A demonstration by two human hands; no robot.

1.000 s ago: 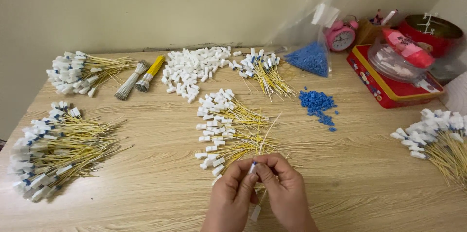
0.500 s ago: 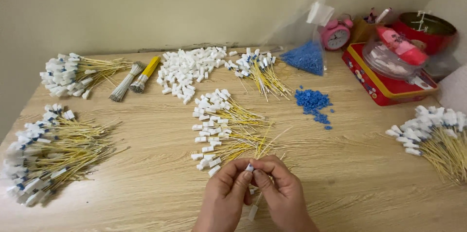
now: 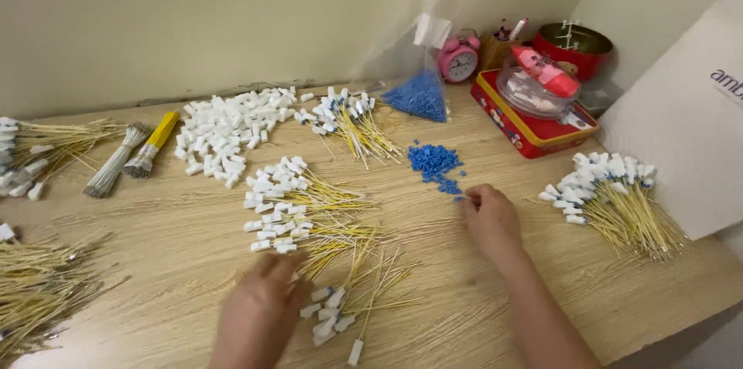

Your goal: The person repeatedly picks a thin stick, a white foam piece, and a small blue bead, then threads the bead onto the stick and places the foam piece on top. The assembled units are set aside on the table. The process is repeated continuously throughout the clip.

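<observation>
Head view: our hands have split apart since a second ago, when both were pinched together over one white-capped yellow wire at the near edge. Now the right hand (image 3: pixel 491 218) has gone out to the small scatter of blue beads (image 3: pixel 435 161), fingers curled narrow at the pile's near fringe, looks like a pinch on one bead, though we cannot tell if anything is actually held. Left hand (image 3: pixel 261 308) has dropped onto the loose heap of yellow wires with white caps (image 3: pixel 309 210) just ahead of it, fingers bent down, blurred; grip not readable. We read that as one piece finished and both hands fetching fresh parts. Room: the bare wooden table (image 3: pixel 433 276) between the hands is open, a few stray wires (image 3: pixel 364 299) lying just right of the left hand. Beyond the right hand sits the red tin (image 3: pixel 534 133) with a clear bowl on it; to its right a bundle of capped wires (image 3: pixel 619 199), near the white board. Table edge runs close below the right forearm. More wire bundles (image 3: pixel 39 284) lie left of the left hand.
</observation>
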